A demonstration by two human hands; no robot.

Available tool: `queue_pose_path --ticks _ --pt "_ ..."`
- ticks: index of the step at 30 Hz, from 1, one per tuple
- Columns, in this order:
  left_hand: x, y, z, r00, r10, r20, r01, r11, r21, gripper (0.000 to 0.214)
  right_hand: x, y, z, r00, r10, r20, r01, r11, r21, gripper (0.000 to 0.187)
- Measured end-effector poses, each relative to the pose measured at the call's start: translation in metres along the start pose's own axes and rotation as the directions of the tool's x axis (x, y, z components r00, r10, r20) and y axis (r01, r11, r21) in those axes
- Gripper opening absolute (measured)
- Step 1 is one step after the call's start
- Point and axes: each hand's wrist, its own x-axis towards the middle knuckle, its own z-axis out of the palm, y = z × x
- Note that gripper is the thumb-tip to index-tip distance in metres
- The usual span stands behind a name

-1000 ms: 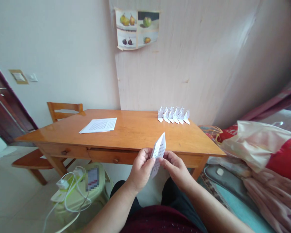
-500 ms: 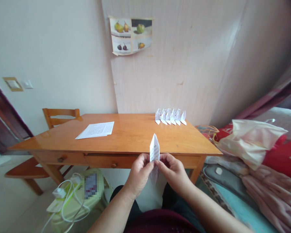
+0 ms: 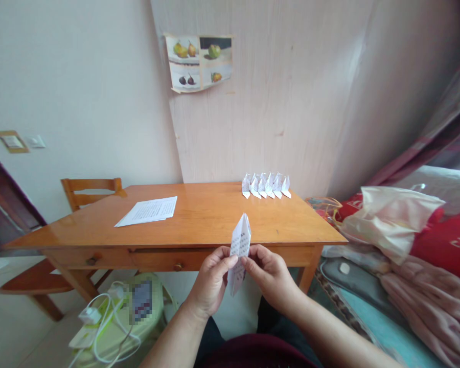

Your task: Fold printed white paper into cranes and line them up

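Note:
A folded piece of printed white paper (image 3: 239,245), diamond-shaped with points up and down, stands upright in front of the table's front edge. My left hand (image 3: 210,281) pinches its left side and my right hand (image 3: 270,276) pinches its right side, fingertips meeting at its middle. A row of several similar folded paper pieces (image 3: 266,185) stands at the far right of the wooden table (image 3: 199,220). A stack of flat printed sheets (image 3: 148,210) lies on the table's left half.
A wooden chair (image 3: 88,186) stands behind the table's left end. A pale green appliance with white cables (image 3: 118,319) sits on the floor at lower left. Bags and bedding (image 3: 394,225) pile up on the right. A fruit poster (image 3: 199,61) hangs on the wall.
The folded paper turned from a slanted, broad-face view to a narrow upright one. Both hands kept their pinch on it. The camera view shifted slightly rightwards.

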Motion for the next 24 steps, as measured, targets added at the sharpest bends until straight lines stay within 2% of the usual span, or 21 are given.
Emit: queue_pose_path --ticks 3,9,14,20,24 --pt "0.0006 -0.0019 -0.0016 1.0 0.007 0.006 -0.007 1.0 -0.009 0.016 0.0014 0.0029 -0.0018 1.0 0.014 0.006 -0.014 0.999 0.045 0.022" --pt "0.0016 -0.0006 -0.0001 1.0 0.019 -0.02 -0.018 0.999 0.043 0.019 0.0023 0.0034 -0.0021 0.999 0.015 -0.04 -0.016 1.0 -0.01 0.021" --pt "0.0028 -0.0007 -0.0004 1.0 0.012 -0.015 -0.011 0.997 0.075 0.018 0.0015 0.0005 -0.0011 1.0 0.015 -0.01 -0.015 0.999 -0.043 0.019" --pt "0.0018 -0.0064 0.0019 0.996 0.075 -0.051 -0.069 0.991 0.112 0.019 0.003 0.0058 -0.0015 0.999 0.03 -0.029 -0.032 0.998 -0.056 0.02" --pt "0.0013 -0.0045 0.0003 0.998 0.059 -0.032 -0.054 0.989 0.134 0.02 0.0041 0.0056 -0.0042 0.999 0.04 -0.002 -0.04 0.998 -0.043 0.022"
